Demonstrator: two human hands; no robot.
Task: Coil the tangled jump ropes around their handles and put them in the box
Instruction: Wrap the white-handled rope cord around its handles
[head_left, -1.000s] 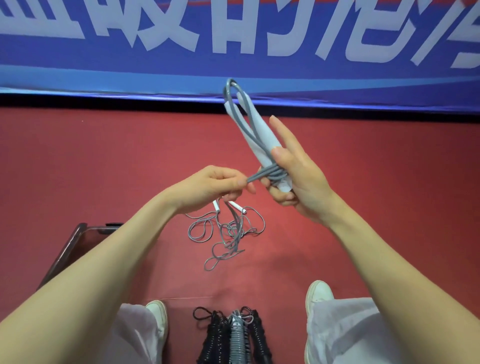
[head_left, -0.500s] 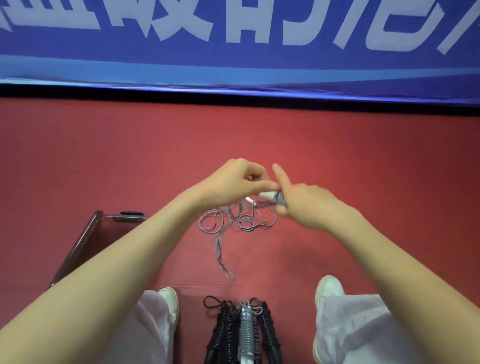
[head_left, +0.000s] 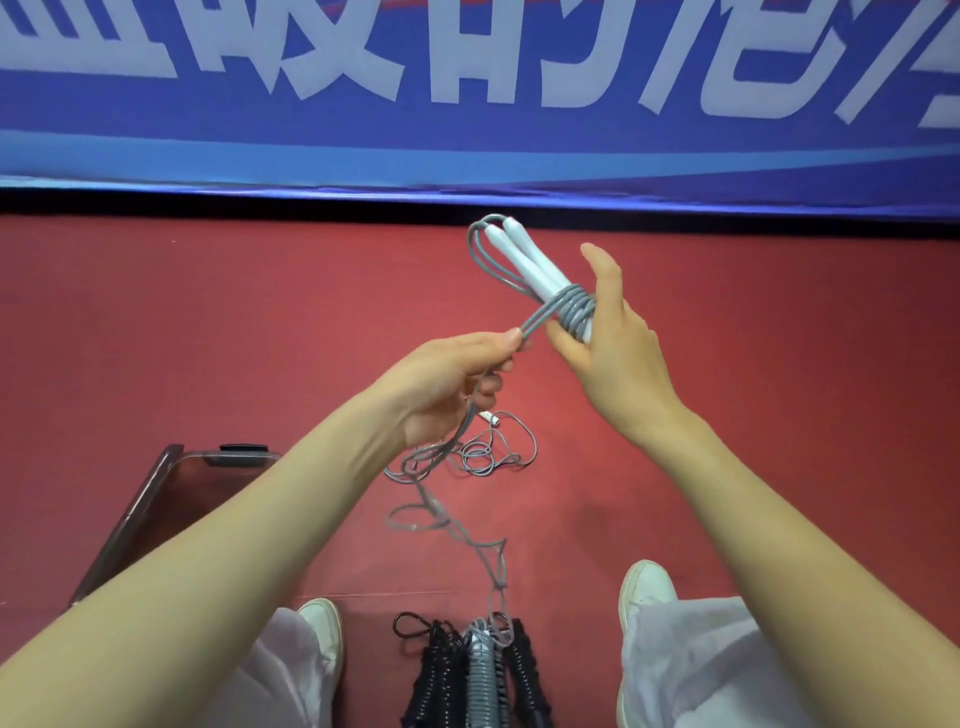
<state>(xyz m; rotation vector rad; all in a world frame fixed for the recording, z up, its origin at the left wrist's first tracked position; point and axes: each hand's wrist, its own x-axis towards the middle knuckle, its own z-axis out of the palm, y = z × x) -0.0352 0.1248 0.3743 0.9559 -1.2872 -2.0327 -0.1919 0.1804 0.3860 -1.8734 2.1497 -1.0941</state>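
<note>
Red flooring fills the scene, with a blue banner bearing white characters along its far edge. At the left, a clear box with a dark rim sits on the floor, partly hidden by the left forearm. The left hand is raised above the floor, its thumb and fingers pinched around a doubled strand of the grey jump rope, which runs taut up and right to the handles. Below that hand the loose rest of the rope hangs down and lies in tangled loops on the floor, trailing toward a bundle of already coiled ropes, black and grey, between two white shoes. To the right, the right hand grips the two white handles held side by side, tips pointing up and away; several grey turns are wound around their lower part. Its index finger is stretched out straight, the other fingers curled around the wrapped handles
</note>
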